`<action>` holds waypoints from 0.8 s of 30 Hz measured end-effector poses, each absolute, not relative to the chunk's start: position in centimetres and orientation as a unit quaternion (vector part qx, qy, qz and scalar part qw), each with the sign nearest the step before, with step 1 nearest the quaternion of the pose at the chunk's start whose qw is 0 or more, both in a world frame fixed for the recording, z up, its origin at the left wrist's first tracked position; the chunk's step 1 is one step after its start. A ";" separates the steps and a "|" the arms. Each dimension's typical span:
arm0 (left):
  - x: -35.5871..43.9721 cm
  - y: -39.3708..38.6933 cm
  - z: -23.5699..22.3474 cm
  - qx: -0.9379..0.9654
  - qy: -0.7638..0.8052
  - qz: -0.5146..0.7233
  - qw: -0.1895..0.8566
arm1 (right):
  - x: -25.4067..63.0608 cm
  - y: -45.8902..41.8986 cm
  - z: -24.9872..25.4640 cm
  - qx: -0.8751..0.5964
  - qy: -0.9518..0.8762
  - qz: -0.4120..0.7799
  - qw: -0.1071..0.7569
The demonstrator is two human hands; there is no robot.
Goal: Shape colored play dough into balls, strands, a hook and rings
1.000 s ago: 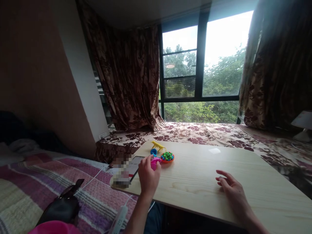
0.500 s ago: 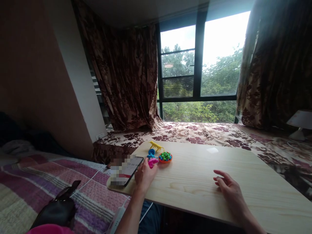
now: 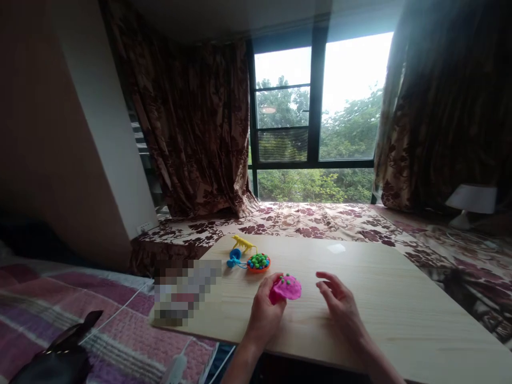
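Observation:
My left hand (image 3: 264,309) is closed on the near edge of a flat pink clay piece (image 3: 287,288) studded with small green beads, just above the wooden table (image 3: 360,314). My right hand (image 3: 340,304) rests on the table a little to the right of the pink piece, fingers spread and holding nothing. Farther back on the table stands an orange dish (image 3: 258,262) filled with green and blue beads. A blue toy (image 3: 234,258) and a yellow toy (image 3: 243,244) lie beside the dish.
A blurred-out phone (image 3: 184,290) lies at the table's left corner with a white cable (image 3: 120,312) running off it. A striped quilt (image 3: 60,309) covers the bed at left, with a black bag (image 3: 60,357) on it. Floral bedding, curtains and a window lie beyond.
My left hand has brought the pink piece from beside the orange dish toward the table's middle. My right hand has shifted left toward it. The view has turned slightly right.

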State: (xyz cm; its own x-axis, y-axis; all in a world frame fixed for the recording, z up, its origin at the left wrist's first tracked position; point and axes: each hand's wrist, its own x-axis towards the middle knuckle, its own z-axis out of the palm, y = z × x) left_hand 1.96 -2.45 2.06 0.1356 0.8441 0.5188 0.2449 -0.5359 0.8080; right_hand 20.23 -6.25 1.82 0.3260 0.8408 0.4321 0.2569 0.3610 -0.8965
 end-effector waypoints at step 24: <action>3.3 -1.8 0.8 0.737 0.446 0.501 0.085 | 17.8 -6.5 2.3 -0.459 -0.660 0.129 0.581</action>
State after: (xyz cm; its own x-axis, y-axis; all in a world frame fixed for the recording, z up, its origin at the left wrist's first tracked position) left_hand 3.31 -1.82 0.80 0.1010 0.7428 0.6619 0.5723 -0.5876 0.5720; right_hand 17.82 -6.51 2.27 0.0952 0.7554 0.6484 0.4556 0.5460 -0.7030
